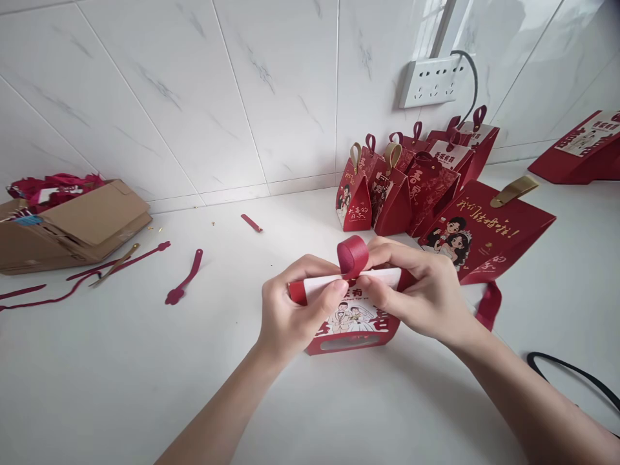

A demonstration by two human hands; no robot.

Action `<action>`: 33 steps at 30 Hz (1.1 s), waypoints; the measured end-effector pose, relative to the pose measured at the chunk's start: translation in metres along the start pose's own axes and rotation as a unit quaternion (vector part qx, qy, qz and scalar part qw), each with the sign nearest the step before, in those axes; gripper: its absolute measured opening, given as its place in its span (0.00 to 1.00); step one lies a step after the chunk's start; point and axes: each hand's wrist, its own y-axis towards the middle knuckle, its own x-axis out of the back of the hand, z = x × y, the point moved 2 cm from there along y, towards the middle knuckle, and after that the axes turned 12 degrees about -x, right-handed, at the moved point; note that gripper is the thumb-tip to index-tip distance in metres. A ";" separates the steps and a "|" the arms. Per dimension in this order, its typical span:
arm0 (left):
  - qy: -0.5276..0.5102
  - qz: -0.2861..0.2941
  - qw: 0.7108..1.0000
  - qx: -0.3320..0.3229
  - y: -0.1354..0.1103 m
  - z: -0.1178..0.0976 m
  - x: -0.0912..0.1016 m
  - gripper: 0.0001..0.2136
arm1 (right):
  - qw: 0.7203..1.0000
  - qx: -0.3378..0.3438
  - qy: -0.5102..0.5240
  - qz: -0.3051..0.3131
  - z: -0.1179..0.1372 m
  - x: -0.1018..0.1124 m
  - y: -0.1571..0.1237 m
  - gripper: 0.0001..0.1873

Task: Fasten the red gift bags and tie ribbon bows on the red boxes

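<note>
A small red and white gift box [349, 326] with a cartoon couple on its front stands on the white counter [145, 374] in the middle. My left hand [290, 310] pinches its top left edge, thumb pressed on the white flap. My right hand [421, 290] grips the top right side. A red looped strap handle [352, 255] rises between my two thumbs at the box's top. Both hands are closed on the box.
Several finished red gift boxes [387, 190] stand against the tiled wall, a larger one [489, 229] lies beside them. Loose red straps [184, 281] and a cardboard box [72, 223] lie at the left. A wall socket [431, 81] and black cable [571, 371] are at the right.
</note>
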 end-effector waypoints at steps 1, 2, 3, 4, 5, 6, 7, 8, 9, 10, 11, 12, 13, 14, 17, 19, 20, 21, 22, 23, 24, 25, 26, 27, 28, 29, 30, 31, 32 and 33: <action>0.004 -0.003 1.000 0.003 0.000 0.000 0.000 0.02 | 1.000 -0.004 -0.003 -0.002 0.000 0.000 0.000 0.03; 0.008 -0.005 1.000 0.007 0.000 0.000 0.000 0.02 | 1.000 -0.008 -0.006 -0.003 0.000 0.000 0.000 0.03; 0.011 -0.006 1.000 0.012 0.000 0.000 0.000 0.03 | 1.000 -0.011 -0.011 -0.004 0.000 0.000 0.001 0.04; 0.014 -0.007 1.000 0.017 0.000 0.000 0.000 0.03 | 1.000 -0.013 -0.015 -0.005 0.000 0.000 0.001 0.04; 0.015 -0.007 1.000 0.022 0.000 0.000 0.000 0.03 | 1.000 -0.016 -0.019 -0.006 0.000 0.000 0.001 0.04; 0.017 -0.006 0.999 0.027 0.000 -0.001 0.000 0.04 | 1.000 -0.019 -0.022 -0.007 0.001 0.000 0.001 0.04; 0.016 -0.005 0.999 0.031 0.000 -0.001 0.000 0.04 | 0.999 -0.022 -0.023 -0.009 0.001 0.000 0.000 0.04; 0.015 -0.005 0.999 0.033 0.000 -0.001 0.000 0.04 | 0.999 -0.027 -0.021 -0.011 0.001 0.001 0.000 0.04; 0.013 -0.004 0.999 0.034 0.000 0.000 0.001 0.04 | 0.999 -0.032 -0.019 -0.011 0.002 0.001 0.000 0.04; 0.009 -0.002 0.999 0.033 0.000 0.000 0.001 0.03 | 0.999 -0.036 -0.015 -0.009 0.002 0.000 0.000 0.03; 0.002 0.002 0.999 0.032 0.000 0.001 0.002 0.03 | 0.999 -0.038 -0.013 -0.004 0.001 0.000 0.000 0.03; -0.005 0.006 1.000 0.030 0.000 0.002 0.003 0.03 | 0.999 -0.038 -0.014 0.002 0.000 -0.001 0.001 0.03; -0.007 0.009 1.000 0.029 0.000 0.003 0.003 0.04 | 0.999 -0.036 -0.018 0.002 -0.002 -0.002 0.001 0.03; 0.000 0.008 1.000 0.027 -0.001 0.005 0.003 0.05 | 0.999 -0.029 -0.025 -0.016 -0.004 -0.003 0.001 0.02; 0.082 -0.060 0.995 0.009 -0.006 0.008 0.002 0.07 | 0.976 0.010 -0.092 -0.196 -0.010 -0.002 -0.002 0.17; 0.134 -0.117 0.984 -0.027 -0.011 0.008 -0.002 0.09 | 0.953 0.041 -0.149 -0.260 -0.013 -0.004 -0.004 0.22; 0.139 -0.116 0.982 -0.052 -0.013 0.008 -0.005 0.13 | 0.957 0.053 -0.169 -0.229 -0.014 -0.007 -0.005 0.23; 0.133 -0.093 0.984 -0.075 -0.015 0.008 -0.008 0.18 | 0.969 0.059 -0.175 -0.165 -0.014 -0.011 -0.005 0.25; 0.122 -0.054 0.987 -0.094 -0.017 0.009 -0.011 0.23 | 0.980 0.062 -0.168 -0.089 -0.014 -0.014 -0.005 0.28; 0.110 -0.010 0.988 -0.111 -0.018 0.010 -0.013 0.28 | 0.987 0.059 -0.151 -0.024 -0.015 -0.017 -0.006 0.31; 0.098 0.027 0.987 -0.123 -0.019 0.011 -0.013 0.31 | 0.990 0.048 -0.129 0.016 -0.015 -0.018 -0.006 0.32; 0.089 0.051 0.986 -0.133 -0.019 0.013 -0.012 0.32 | 0.994 0.030 -0.103 0.030 -0.015 -0.017 -0.005 0.29; 0.090 0.053 0.984 -0.143 -0.019 0.014 -0.009 0.29 | 0.997 0.008 -0.076 0.028 -0.015 -0.016 -0.005 0.24; 0.102 0.033 0.982 -0.153 -0.017 0.015 -0.004 0.25 | 0.999 -0.020 -0.045 0.022 -0.016 -0.014 -0.004 0.18; 0.124 -0.004 0.980 -0.157 -0.015 0.016 0.001 0.20 | 0.998 -0.052 -0.009 0.016 -0.017 -0.012 -0.003 0.14; 0.152 -0.049 0.976 -0.150 -0.012 0.016 0.007 0.16 | 0.995 -0.091 0.032 0.013 -0.018 -0.009 -0.002 0.12; 0.175 -0.092 0.972 -0.129 -0.009 0.016 0.012 0.14 | 0.988 -0.130 0.076 0.013 -0.020 -0.007 -0.001 0.12; 0.182 -0.118 0.972 -0.094 -0.006 0.016 0.015 0.14 | 0.978 -0.166 0.122 0.017 -0.021 -0.006 -0.001 0.11; 0.162 -0.119 0.979 -0.045 -0.004 0.016 0.017 0.15 | 0.966 -0.198 0.165 0.025 -0.022 -0.005 -0.001 0.11; 0.116 -0.099 0.988 0.010 -0.001 0.017 0.017 0.15 | 0.953 -0.221 0.203 0.036 -0.023 -0.005 -0.001 0.10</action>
